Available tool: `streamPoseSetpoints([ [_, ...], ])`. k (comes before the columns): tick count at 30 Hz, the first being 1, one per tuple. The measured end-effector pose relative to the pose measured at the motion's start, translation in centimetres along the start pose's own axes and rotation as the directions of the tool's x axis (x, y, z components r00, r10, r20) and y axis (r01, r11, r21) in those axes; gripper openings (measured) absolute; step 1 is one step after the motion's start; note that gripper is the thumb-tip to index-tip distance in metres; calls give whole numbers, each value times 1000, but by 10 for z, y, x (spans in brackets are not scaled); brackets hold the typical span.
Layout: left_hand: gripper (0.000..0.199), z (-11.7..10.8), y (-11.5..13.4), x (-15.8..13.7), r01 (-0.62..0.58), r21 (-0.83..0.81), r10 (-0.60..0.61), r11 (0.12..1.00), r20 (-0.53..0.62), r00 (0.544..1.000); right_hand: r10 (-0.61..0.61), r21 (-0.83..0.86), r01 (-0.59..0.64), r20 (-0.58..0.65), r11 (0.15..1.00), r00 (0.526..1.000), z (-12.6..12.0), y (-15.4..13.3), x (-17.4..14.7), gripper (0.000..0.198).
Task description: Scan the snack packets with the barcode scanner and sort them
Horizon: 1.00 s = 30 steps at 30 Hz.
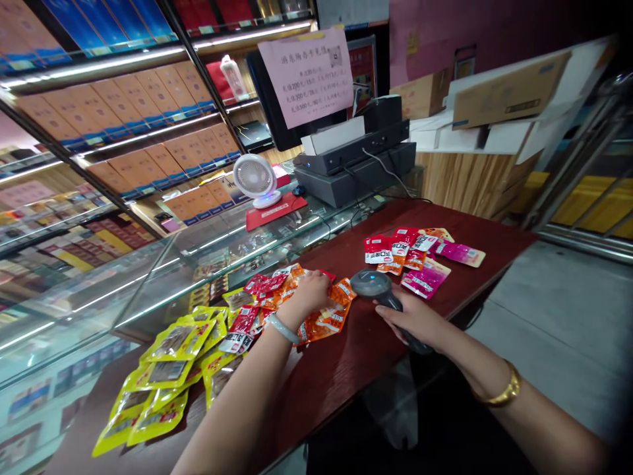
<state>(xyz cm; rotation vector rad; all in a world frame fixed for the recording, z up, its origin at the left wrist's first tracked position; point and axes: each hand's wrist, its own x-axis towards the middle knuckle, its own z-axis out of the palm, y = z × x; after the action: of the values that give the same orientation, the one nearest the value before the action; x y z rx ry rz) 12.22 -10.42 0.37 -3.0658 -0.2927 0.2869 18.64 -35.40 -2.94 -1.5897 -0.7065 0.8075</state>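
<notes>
My right hand (418, 318) is wrapped round the handle of a dark handheld barcode scanner (372, 285), its head pointing left over the table. My left hand (311, 293) has its fingers curled down onto an orange snack packet (329, 322) at the right end of a pile; the fingertips are partly hidden. Beside that hand lie red snack packets (264, 285), some overlapping the orange ones. Farther left, yellow snack packets (171, 369) with clear windows are heaped. A separate group of red-and-white packets (380, 249) and purple packets (426, 277) rests beyond the scanner.
The dark red tabletop (368, 356) adjoins a glass display counter (208, 254). On the glass stand a white fan (256, 178), a cash drawer (351, 173) and a monitor bearing a pink paper sign (307, 79). Boxed goods fill shelves (133, 142) behind. Cardboard boxes (512, 92) sit at right.
</notes>
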Motion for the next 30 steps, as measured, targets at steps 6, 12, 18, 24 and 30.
streamPoseSetpoints([
  [6, 41, 0, -3, 21, 69, -323, -68, 944, 12, 998, 0, 16, 1, -12, 1000, 1000, -5, 4, -8, 36],
  [12, 25, 3, 5, 39, 97, -630, -264, 771, -178, 948, 14, -19, -14, 25, 1000, 1000, -9, 7, -11, 32],
  [18, 22, 9, 21, 55, -17, -841, -280, 540, -199, 939, -13, 28, 13, 6, 1000, 1000, -12, 6, -11, 33],
  [24, 30, 14, 37, 83, -82, -919, -299, 386, -209, 931, 1, 51, 0, -18, 999, 1000, -18, -1, -12, 36],
  [30, 38, -13, 44, 72, -130, -779, -113, 614, -249, 962, -1, 52, 3, -33, 999, 999, -17, 5, -8, 37],
])
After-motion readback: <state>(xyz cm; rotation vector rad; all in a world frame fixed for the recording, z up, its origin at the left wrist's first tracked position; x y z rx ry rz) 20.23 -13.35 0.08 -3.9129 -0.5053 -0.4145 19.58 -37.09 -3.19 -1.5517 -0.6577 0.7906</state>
